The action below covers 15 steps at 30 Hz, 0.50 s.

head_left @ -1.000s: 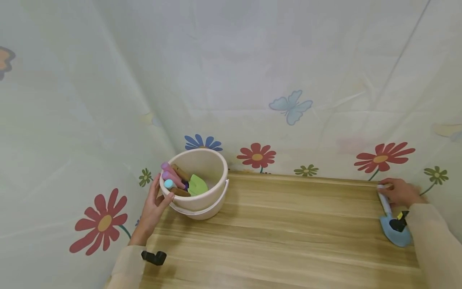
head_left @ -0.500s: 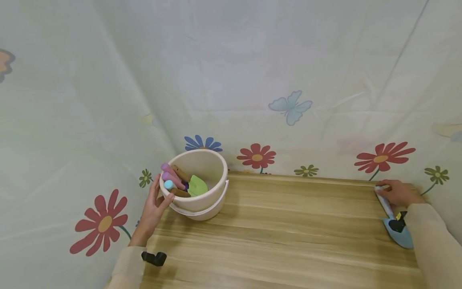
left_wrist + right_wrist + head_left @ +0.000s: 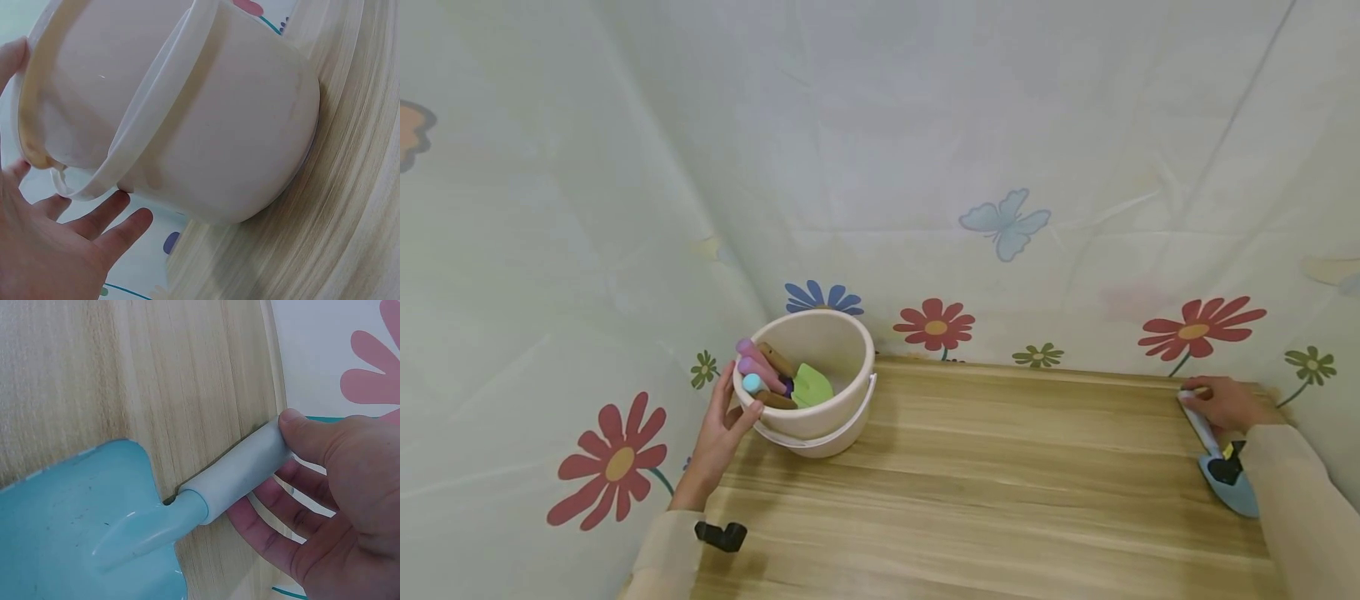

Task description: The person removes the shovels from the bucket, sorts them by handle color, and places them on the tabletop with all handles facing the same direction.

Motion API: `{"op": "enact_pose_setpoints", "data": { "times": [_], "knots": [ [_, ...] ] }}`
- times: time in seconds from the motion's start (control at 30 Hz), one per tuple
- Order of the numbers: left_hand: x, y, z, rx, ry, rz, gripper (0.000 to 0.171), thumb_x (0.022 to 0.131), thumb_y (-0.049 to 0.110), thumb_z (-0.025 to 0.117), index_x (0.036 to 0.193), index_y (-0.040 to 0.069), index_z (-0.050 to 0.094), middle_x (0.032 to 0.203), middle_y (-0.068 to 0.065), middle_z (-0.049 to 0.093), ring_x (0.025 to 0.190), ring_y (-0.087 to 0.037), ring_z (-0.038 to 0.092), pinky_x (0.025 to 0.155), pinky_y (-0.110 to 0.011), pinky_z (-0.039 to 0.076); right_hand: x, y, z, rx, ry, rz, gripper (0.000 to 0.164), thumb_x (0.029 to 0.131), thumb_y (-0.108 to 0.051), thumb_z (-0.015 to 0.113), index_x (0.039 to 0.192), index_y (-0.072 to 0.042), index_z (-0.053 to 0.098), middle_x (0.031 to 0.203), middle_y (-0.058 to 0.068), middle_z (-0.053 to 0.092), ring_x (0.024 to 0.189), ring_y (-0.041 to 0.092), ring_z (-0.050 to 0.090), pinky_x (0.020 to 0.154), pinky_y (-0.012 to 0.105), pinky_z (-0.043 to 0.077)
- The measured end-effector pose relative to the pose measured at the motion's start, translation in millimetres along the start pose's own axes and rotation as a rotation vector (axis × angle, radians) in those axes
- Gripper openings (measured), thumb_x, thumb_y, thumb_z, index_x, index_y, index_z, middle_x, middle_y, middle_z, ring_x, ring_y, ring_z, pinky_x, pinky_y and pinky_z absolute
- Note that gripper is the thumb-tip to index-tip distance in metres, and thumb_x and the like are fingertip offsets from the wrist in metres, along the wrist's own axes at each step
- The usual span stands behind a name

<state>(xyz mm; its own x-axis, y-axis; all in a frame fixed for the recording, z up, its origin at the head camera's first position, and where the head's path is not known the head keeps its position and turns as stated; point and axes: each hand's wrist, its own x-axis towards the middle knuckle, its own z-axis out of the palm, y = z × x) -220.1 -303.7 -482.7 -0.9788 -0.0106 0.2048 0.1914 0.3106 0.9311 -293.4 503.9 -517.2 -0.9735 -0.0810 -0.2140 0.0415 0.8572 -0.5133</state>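
A cream-white bucket (image 3: 812,425) stands at the left of the wooden surface. My left hand (image 3: 718,437) holds its near-left rim, the thumb at the rim and the other fingers spread along the outer wall, as the left wrist view shows. Far to the right, a light-blue hand trowel (image 3: 87,525) with a pale grey-white handle (image 3: 237,469) lies on the wood. My right hand (image 3: 1228,404) grips the end of that handle, thumb on top and fingers curled beneath. Part of the blade is hidden by the wrist camera in the head view.
Inside the bucket lie a green scoop-shaped piece (image 3: 811,386), pink-purple handles (image 3: 756,360), a light-blue-tipped handle (image 3: 752,382) and brown handles. A flower-printed sheet (image 3: 925,150) hangs behind and at the left, meeting the back edge of the wooden surface (image 3: 985,483).
The trowel has turned slightly, its handle end shifting left and its blade a little right and nearer, with my right hand on it. The left hand and bucket stay put.
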Motion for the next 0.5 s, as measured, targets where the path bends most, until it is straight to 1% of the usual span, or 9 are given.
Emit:
{"op": "enact_pose_setpoints", "data": {
  "times": [0.13, 0.33, 0.5],
  "knots": [
    [-0.4, 0.3, 0.8, 0.003, 0.0, 0.001, 0.081, 0.104, 0.026, 0.061, 0.166, 0.035, 0.009, 0.172, -0.006, 0.009, 0.143, -0.047, 0.038, 0.112, -0.064, 0.035, -0.8, 0.4, 0.2, 0.001, 0.003, -0.007, 0.053, 0.101, -0.02, 0.064, 0.132, 0.019, 0.046, 0.12, 0.049, 0.051, 0.086, 0.041, 0.065, 0.067, 0.046, 0.061],
    [-1.5, 2.5, 1.8, 0.001, 0.001, 0.008, 0.082, 0.104, 0.024, 0.061, 0.166, 0.035, 0.009, 0.172, -0.005, 0.01, 0.143, -0.048, 0.037, 0.112, -0.063, 0.036, -2.2, -2.1, 0.2, 0.012, 0.008, 0.003, 0.052, 0.101, -0.017, 0.064, 0.133, 0.019, 0.045, 0.122, 0.049, 0.049, 0.092, 0.048, 0.062, 0.069, 0.047, 0.061],
    [-1.9, 4.4, 2.7, 0.001, 0.004, 0.003, 0.083, 0.103, 0.024, 0.062, 0.166, 0.034, 0.009, 0.172, -0.006, 0.009, 0.145, -0.049, 0.034, 0.112, -0.066, 0.035, -4.5, -4.1, -2.2, 0.012, 0.004, -0.009, 0.055, 0.101, -0.02, 0.065, 0.133, 0.019, 0.044, 0.12, 0.049, 0.051, 0.089, 0.043, 0.065, 0.069, 0.047, 0.061]
  ]
}}
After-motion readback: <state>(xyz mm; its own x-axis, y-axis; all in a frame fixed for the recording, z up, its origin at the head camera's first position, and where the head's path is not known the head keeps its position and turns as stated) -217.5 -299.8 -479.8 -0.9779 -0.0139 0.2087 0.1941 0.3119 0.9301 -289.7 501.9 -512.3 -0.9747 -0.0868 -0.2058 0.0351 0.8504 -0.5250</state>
